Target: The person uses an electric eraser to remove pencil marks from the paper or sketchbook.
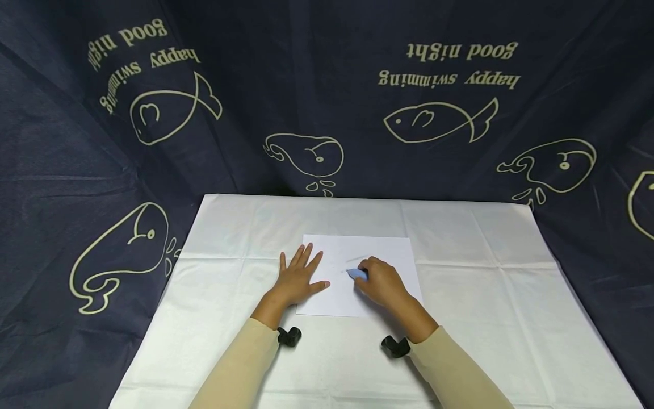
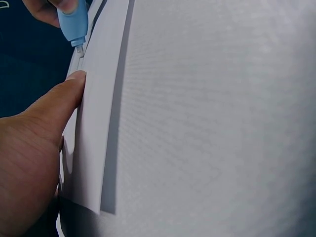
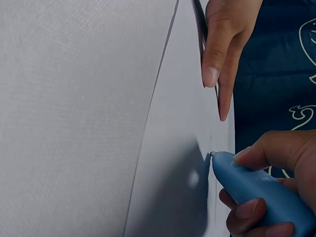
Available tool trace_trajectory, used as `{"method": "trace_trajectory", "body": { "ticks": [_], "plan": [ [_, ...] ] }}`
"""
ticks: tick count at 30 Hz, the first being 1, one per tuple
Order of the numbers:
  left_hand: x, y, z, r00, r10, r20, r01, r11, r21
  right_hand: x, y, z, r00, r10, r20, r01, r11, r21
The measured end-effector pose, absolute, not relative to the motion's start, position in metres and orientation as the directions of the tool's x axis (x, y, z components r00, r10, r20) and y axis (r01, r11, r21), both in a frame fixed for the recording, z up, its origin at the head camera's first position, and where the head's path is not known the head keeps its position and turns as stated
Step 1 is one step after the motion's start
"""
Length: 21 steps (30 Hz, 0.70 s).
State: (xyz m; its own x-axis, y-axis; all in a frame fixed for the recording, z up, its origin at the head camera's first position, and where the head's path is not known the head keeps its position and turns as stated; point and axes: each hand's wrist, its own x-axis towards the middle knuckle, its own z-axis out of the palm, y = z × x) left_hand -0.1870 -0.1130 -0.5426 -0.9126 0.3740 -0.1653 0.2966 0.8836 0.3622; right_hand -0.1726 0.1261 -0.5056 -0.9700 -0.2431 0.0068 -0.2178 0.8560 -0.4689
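A sheet of white paper with a few faint grey marks lies in the middle of the table. My left hand rests with spread fingers on its left side, the thumb pointing inward. To the right, my right hand grips a light blue electric eraser, fingers curled round the chubby body and thumb on top. Its narrow tip points left and meets the paper beside the marks. In the left wrist view, the tip of the electric eraser is just beyond my left thumb.
A white, creased cloth covers the table. Behind and at both sides hangs a dark blue cloth printed with fish, whales and upside-down lettering. Each sleeve cuff carries a small black device, such as the wrist camera on the right.
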Motion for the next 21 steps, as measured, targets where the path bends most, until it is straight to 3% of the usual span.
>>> {"method": "trace_trajectory", "body": {
  "ticks": [21],
  "plan": [
    [-0.1863,-0.1132,-0.541,-0.91,0.376,-0.176,0.297,0.886,0.358,-0.1728,0.129,-0.5065,-0.973,-0.231,0.021,-0.213,0.853,-0.476]
  ]
}}
